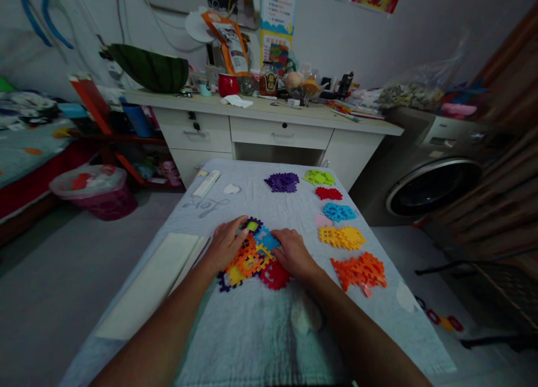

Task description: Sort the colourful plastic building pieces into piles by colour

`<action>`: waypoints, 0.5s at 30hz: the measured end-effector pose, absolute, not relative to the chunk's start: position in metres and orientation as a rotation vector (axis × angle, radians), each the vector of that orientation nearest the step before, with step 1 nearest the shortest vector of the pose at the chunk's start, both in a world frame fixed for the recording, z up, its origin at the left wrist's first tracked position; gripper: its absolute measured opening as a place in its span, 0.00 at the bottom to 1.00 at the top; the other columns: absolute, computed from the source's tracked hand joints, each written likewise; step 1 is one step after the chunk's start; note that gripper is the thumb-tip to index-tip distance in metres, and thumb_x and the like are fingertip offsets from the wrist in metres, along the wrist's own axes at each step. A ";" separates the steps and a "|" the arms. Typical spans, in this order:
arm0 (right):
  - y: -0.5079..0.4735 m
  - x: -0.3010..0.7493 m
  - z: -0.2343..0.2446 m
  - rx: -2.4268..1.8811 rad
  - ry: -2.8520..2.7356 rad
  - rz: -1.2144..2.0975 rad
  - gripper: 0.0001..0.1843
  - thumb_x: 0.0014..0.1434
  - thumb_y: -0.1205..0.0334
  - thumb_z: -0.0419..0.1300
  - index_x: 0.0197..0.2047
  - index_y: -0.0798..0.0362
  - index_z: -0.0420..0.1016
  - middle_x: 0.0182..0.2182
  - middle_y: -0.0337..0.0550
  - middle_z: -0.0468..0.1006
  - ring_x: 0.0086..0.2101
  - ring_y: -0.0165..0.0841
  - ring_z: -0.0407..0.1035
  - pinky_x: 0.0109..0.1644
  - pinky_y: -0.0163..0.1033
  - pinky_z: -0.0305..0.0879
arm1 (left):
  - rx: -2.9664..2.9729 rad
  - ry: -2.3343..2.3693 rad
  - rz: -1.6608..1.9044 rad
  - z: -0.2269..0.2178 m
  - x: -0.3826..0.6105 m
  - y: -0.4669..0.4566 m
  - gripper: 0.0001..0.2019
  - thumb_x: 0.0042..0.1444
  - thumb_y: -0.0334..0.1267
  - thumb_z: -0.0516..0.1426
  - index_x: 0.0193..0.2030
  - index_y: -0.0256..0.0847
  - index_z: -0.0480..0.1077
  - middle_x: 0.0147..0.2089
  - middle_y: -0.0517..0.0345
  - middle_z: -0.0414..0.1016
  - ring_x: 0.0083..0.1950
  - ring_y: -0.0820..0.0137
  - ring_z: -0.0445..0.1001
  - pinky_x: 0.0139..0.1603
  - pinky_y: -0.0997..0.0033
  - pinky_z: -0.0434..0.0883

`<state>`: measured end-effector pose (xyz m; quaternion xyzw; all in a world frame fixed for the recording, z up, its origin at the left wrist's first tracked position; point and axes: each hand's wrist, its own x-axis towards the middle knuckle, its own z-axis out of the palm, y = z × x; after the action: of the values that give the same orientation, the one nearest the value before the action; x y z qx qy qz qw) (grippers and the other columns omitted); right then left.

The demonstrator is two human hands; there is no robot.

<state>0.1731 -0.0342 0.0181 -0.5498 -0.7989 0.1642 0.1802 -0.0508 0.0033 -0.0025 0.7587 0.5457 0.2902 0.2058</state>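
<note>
A flat cluster of joined plastic puzzle tiles in orange, yellow, red, blue and purple lies in the middle of a table covered with a pale blue cloth. My left hand rests palm down on the cluster's left side, fingers stretched toward a purple-and-green tile. My right hand lies flat on its right side, fingers over a blue tile. Both hands press on the tiles without gripping. To the right lie sorted piles: purple, green, red, blue, yellow, orange.
A white desk crowded with a red mug, jars and packets stands behind the table. A washing machine is at the right. A pink bin with a bag sits on the floor at left. A white slab lies along the table's left edge.
</note>
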 end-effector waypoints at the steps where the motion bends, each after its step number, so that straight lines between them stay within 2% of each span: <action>1: -0.033 0.173 0.016 -1.549 -2.227 0.486 0.25 0.56 0.66 0.60 0.57 0.51 0.67 0.48 0.49 0.73 0.48 0.41 0.64 0.55 0.47 0.58 | 2.113 1.514 0.818 -0.003 -0.050 0.004 0.24 0.64 0.50 0.44 0.61 0.42 0.63 0.61 0.51 0.70 0.63 0.60 0.66 0.65 0.51 0.60; 5: -0.030 0.177 0.009 -1.479 -2.036 0.610 0.26 0.52 0.69 0.59 0.55 0.52 0.67 0.43 0.46 0.73 0.42 0.36 0.67 0.49 0.42 0.63 | 2.092 1.438 0.888 -0.005 -0.049 0.006 0.23 0.64 0.49 0.43 0.60 0.42 0.64 0.60 0.51 0.71 0.62 0.61 0.68 0.64 0.54 0.63; 10: -0.025 0.186 0.008 -1.488 -1.809 0.592 0.15 0.54 0.68 0.55 0.46 0.51 0.70 0.34 0.40 0.72 0.33 0.32 0.66 0.39 0.37 0.65 | 1.943 1.403 0.977 -0.003 -0.045 0.005 0.24 0.64 0.51 0.44 0.58 0.39 0.66 0.58 0.50 0.73 0.59 0.62 0.71 0.62 0.58 0.66; 15: -0.021 0.195 0.011 -1.576 -1.813 0.255 0.11 0.56 0.70 0.55 0.43 0.52 0.70 0.38 0.45 0.71 0.38 0.35 0.66 0.44 0.40 0.63 | 2.034 1.455 1.002 0.006 -0.050 0.004 0.24 0.62 0.51 0.46 0.58 0.38 0.66 0.59 0.47 0.70 0.61 0.60 0.68 0.63 0.54 0.63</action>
<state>0.1951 -0.0213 0.0107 -0.6100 -0.7016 0.0988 0.3549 -0.0495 0.0044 0.0062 0.7362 0.5266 0.3626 0.2219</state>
